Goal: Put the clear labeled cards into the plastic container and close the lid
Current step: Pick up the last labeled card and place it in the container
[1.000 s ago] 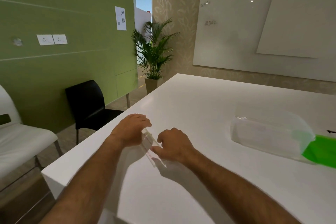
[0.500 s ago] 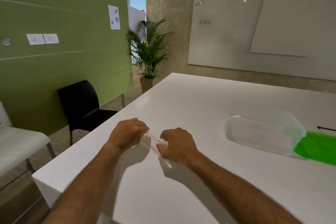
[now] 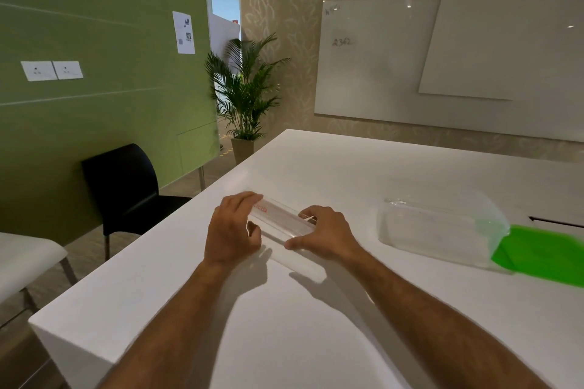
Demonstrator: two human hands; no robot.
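A stack of clear cards (image 3: 279,219) with a small red label sits between my two hands, just above the white table (image 3: 316,325). My left hand (image 3: 232,230) grips its left end, fingers over the top and thumb on the near side. My right hand (image 3: 322,235) grips the right end with the thumb along the near edge. The clear plastic container (image 3: 442,227) stands open on the table to the right, apart from my hands. Its green lid (image 3: 543,254) lies flat beside it at the far right.
A black pen-like object (image 3: 556,222) lies behind the lid. The table's left edge runs close to my left arm. A black chair (image 3: 126,186) and a white chair (image 3: 25,259) stand on the floor to the left. A potted palm (image 3: 246,95) stands beyond the table corner.
The clear cards have turned in my hands so their broad labelled face shows, and my hands have spread apart to its two ends. The camera has shifted slightly.
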